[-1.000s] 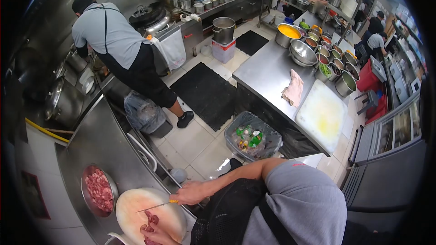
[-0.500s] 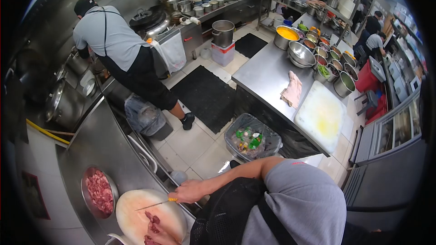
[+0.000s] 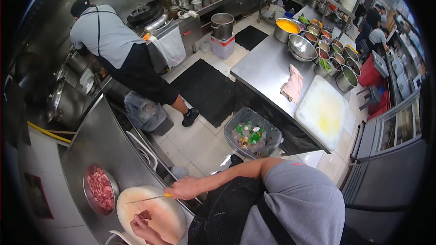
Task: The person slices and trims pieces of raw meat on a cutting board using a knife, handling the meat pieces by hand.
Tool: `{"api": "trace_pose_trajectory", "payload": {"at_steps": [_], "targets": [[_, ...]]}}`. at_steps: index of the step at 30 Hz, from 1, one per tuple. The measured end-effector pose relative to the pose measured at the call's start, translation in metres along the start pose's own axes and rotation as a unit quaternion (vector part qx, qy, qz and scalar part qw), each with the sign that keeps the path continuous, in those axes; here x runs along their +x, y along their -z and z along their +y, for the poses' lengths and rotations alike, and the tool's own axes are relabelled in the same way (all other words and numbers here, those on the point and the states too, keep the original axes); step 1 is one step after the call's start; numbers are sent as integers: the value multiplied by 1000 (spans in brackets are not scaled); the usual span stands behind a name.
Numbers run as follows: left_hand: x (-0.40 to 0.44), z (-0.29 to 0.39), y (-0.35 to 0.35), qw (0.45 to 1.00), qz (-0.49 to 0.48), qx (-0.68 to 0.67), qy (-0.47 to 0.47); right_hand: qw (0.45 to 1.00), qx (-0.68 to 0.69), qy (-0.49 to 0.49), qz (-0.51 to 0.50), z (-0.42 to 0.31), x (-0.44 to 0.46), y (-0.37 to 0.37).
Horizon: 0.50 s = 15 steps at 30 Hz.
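On the steel counter (image 3: pixel 93 138) stands a metal bowl (image 3: pixel 114 183) of cut red meat (image 3: pixel 101 189). Just right of it, my left hand (image 3: pixel 141 227) is pinched on a dark red piece (image 3: pixel 145 214) over the round, pale board (image 3: pixel 170 214). Farther right, my right hand (image 3: pixel 182 188) is wrapped round the yellow handle of a knife (image 3: pixel 152 198), its blade pointing left across the board.

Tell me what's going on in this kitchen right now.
A person at a steel counter holds a knife in the right hand, its blade over a round cutting board. The left hand holds a small piece of meat, apart from the blade. A bowl of cut meat stands beside the board. Farther off, a co-worker leans forward, hands hidden from view.
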<state>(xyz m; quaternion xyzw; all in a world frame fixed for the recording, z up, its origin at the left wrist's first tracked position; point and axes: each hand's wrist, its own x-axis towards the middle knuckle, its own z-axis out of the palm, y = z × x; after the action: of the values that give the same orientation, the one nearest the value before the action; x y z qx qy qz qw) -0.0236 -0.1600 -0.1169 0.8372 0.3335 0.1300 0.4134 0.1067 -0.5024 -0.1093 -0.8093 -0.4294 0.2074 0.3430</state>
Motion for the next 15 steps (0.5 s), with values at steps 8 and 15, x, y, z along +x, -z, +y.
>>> {"api": "trace_pose_trajectory", "payload": {"at_steps": [8, 15], "targets": [[-25, 30, 11, 871, -166, -448, 114, 982, 105, -139, -77, -19, -13, 51], [-50, -56, -23, 879, 25, -397, 263, 998, 35, -6, 55, 2, 1, 21]]}}
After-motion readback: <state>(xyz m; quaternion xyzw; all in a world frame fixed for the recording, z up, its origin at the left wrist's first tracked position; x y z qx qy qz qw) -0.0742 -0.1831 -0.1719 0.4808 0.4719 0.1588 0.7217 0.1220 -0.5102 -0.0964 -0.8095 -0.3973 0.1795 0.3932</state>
